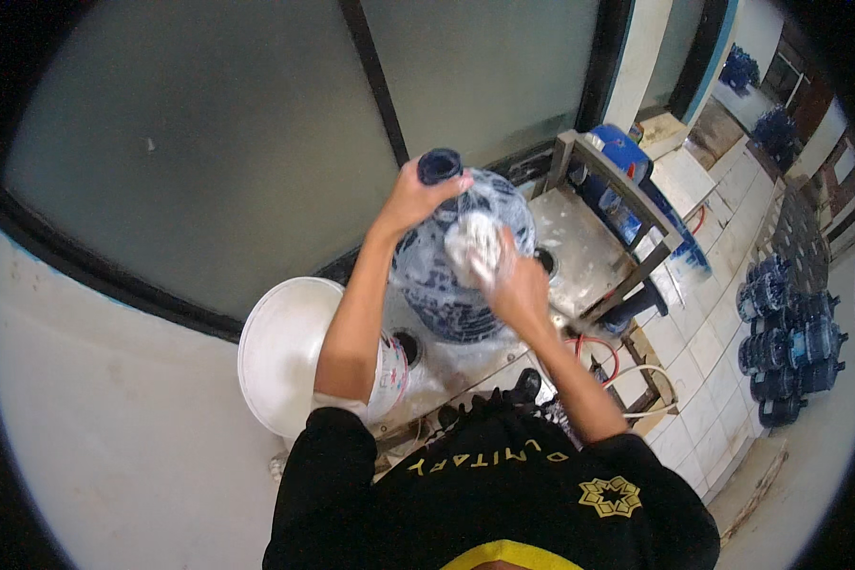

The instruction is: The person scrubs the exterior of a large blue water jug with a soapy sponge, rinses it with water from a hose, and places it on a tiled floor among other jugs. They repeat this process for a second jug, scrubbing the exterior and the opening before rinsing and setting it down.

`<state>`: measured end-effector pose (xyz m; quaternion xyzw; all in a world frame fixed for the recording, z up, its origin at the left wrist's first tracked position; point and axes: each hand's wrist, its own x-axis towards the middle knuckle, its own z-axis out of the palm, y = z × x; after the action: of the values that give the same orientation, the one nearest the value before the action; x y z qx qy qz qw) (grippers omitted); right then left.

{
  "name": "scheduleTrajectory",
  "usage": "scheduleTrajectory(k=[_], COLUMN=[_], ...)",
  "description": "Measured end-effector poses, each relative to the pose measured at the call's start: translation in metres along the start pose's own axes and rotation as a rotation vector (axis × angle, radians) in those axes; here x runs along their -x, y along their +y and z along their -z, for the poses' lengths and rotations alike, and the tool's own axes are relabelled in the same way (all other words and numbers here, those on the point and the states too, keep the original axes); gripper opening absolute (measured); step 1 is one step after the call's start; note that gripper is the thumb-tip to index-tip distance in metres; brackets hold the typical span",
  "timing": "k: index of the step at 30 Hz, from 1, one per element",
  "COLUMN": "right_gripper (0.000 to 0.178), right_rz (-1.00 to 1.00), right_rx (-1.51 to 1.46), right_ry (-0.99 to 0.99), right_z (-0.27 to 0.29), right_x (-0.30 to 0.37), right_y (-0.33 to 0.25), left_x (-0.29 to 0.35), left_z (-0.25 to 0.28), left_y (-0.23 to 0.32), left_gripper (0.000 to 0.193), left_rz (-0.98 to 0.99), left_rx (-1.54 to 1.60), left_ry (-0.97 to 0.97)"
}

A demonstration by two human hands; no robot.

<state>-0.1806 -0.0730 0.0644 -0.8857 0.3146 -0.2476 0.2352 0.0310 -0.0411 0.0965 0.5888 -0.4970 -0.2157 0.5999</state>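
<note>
Foam (508,198) veils jug (461,321); left fingers (448,186) wrap neck (439,167); blurred right fingers (505,249) clutch white wad (470,237).

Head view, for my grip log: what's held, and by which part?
Left hand: soapy jug, by its neck. Right hand: foamy white wad, by its near side.

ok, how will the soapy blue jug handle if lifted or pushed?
Likely slippery: white suds coat the blue jug. The narrow neck probably gives the surest hold; the left hand grips there. Its rounded body may roll if laid down.
</note>
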Motion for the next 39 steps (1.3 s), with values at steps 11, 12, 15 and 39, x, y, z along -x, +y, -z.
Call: scheduleTrajectory(k=[11,12,15,39], right_gripper=[0.064,0.064,0.061,0.051], right_rz=[0.013,0.026,0.072,0.04], right_rx=[-0.019,0.005,-0.036,-0.247], right_ry=[0.0,0.003,0.162,0.279], right_z=[0.01,0.013,0.012,-0.041], right_x=[-0.01,-0.014,-0.06,0.059], right_y=[0.001,0.002,0.049,0.075], left_x=[-0.003,-0.003,0.0,0.006], left_z=[-0.008,-0.014,-0.064,-0.036], left_y=[-0.007,-0.006,0.021,-0.009], left_gripper=[0.021,0.021,0.021,0.015], left_rz=[-0.038,-0.041,-0.054,-0.061], left_rx=[-0.035,-0.104,-0.245,-0.066], left_ry=[0.143,0.229,0.625,0.323])
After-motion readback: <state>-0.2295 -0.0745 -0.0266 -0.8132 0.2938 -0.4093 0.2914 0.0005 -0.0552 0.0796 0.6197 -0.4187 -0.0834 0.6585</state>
